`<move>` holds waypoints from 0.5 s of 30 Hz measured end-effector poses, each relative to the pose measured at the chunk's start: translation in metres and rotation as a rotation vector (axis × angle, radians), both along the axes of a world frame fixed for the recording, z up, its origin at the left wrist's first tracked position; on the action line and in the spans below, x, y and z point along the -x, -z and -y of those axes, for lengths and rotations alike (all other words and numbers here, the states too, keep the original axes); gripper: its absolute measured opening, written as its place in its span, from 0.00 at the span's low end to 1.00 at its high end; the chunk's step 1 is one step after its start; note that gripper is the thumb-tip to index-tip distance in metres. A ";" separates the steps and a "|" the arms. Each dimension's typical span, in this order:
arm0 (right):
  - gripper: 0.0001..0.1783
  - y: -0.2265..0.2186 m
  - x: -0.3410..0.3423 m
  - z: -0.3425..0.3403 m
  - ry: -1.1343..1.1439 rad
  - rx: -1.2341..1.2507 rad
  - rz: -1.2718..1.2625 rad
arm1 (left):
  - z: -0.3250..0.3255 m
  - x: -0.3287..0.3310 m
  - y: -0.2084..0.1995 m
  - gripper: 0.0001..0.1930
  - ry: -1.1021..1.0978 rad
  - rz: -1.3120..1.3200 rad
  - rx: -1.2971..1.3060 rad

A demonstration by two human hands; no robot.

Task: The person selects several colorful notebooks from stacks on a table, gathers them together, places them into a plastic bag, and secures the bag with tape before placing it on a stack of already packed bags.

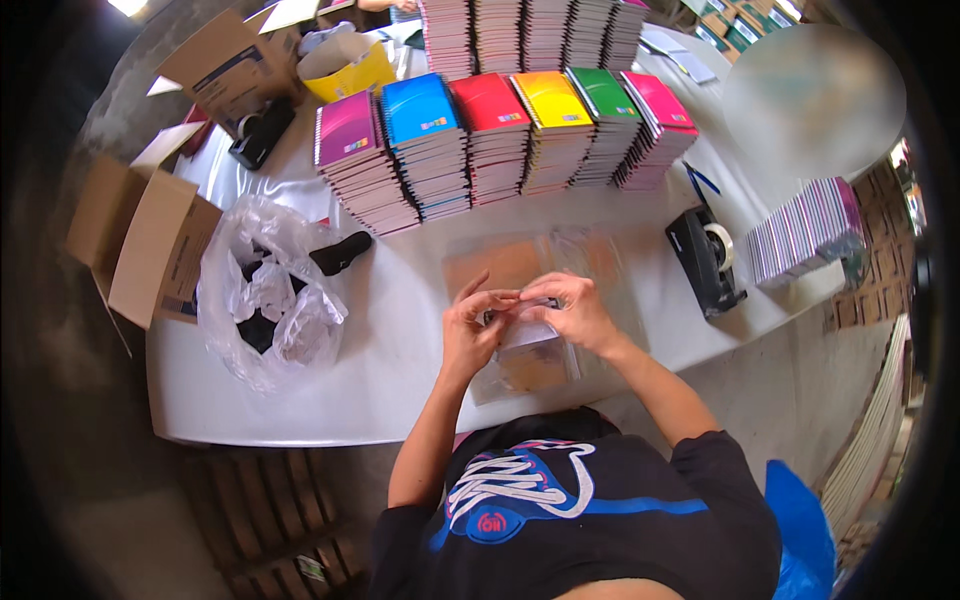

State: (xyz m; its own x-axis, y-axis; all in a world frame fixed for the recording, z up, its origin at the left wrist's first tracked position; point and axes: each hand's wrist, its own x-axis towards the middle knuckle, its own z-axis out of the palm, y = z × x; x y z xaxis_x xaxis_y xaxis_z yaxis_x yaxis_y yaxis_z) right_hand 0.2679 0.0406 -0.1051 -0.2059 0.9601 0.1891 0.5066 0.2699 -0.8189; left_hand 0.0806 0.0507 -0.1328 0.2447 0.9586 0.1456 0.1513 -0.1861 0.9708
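Note:
My left hand (pixel 475 326) and my right hand (pixel 578 314) meet over the near middle of the table, thumbs and fingertips pinched close together. Between them is a thin, pale see-through plastic packet (pixel 527 337), its upper edge at my fingertips. Small dark bits show by the fingers, too covered to make out. Under my hands lie flat clear plastic sleeves (pixel 483 387) with brown, card-like areas showing through. Left of them a black sock (pixel 341 254) rests beside a large clear plastic bag (pixel 222 290) with black items and crumpled white wrapping in it.
Stacks of spiral notebooks (pixel 490 105) in several colours line the table's far side. A black tape dispenser (pixel 700 262), pliers (pixel 702 183) and another notebook stack (pixel 805 232) stand right. At left are open cardboard boxes (pixel 157 245), a second tape dispenser (pixel 262 135) and a yellow bag (pixel 350 75).

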 end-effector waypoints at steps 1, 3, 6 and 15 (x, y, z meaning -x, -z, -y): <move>0.11 0.003 0.002 0.003 -0.006 -0.155 0.054 | 0.002 -0.001 -0.003 0.04 -0.037 -0.088 -0.143; 0.08 0.001 0.003 0.013 0.045 -0.179 0.150 | 0.005 -0.001 -0.011 0.07 -0.034 -0.272 -0.224; 0.07 0.000 0.008 0.022 0.098 -0.350 0.285 | 0.019 -0.007 -0.026 0.11 -0.063 -0.547 -0.372; 0.09 -0.049 0.001 0.055 -0.198 -0.225 0.711 | 0.044 0.003 -0.020 0.15 0.036 -0.864 -0.693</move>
State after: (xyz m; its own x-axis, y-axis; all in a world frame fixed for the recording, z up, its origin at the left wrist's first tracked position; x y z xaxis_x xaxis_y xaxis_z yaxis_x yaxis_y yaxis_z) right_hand 0.2665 -0.0148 -0.0562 -0.5151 0.8467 0.1329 0.8152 0.5319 -0.2292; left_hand 0.0772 0.0070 -0.1132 0.5487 0.7257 0.4150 0.7112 -0.6661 0.2245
